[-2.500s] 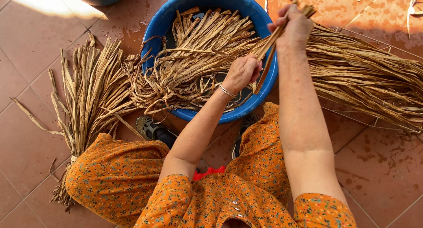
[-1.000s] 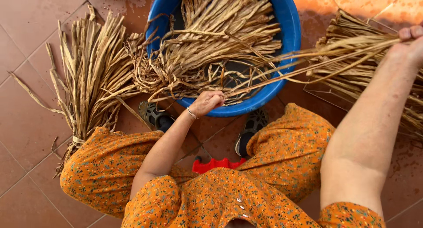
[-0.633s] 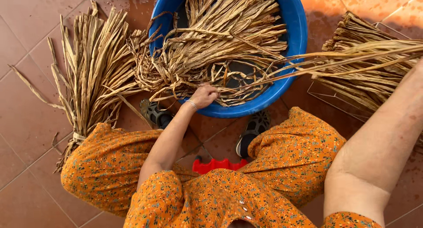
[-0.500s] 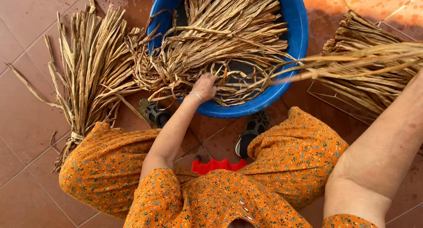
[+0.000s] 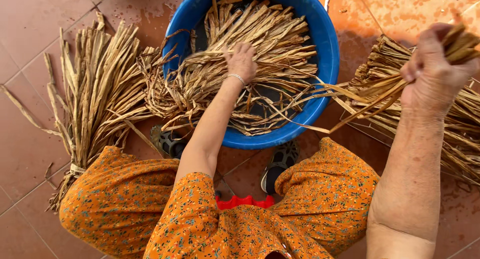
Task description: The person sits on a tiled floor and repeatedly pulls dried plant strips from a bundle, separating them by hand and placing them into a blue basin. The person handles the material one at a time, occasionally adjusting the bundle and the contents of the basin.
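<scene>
I'm watching the left hand (image 5: 241, 60) reaching into the blue basin (image 5: 327, 49), palm down, fingers curled onto the wet dried leaves (image 5: 260, 44) heaped in its middle — looks like it's pressing or gathering a few, though I cannot tell whether the fingers are fully clamped. The right hand (image 5: 434, 69) is raised over the right side of the tiled floor (image 5: 30, 29), fist pressed tight around a pulled strand bunch (image 5: 370, 96) whose loose ends are trailing back to the basin's right rim. Below it the sorted pile (image 5: 467, 119) is lying on the floor by the right edge. Another bundle (image 5: 92, 94), tied near its base, is lying at the floor's left, just beside the basin. Orange floral dress (image 5: 200, 219) and dark sandals (image 5: 280, 161) are showing at the basin's near rim.

My judgement — the step in hand is drawing strands out of the basin and moving them to the right pile while the left is picking the next batch. The next move is calling for freeing the trailing ends from the tangle and a clean grip on separate strands, not a knot.
</scene>
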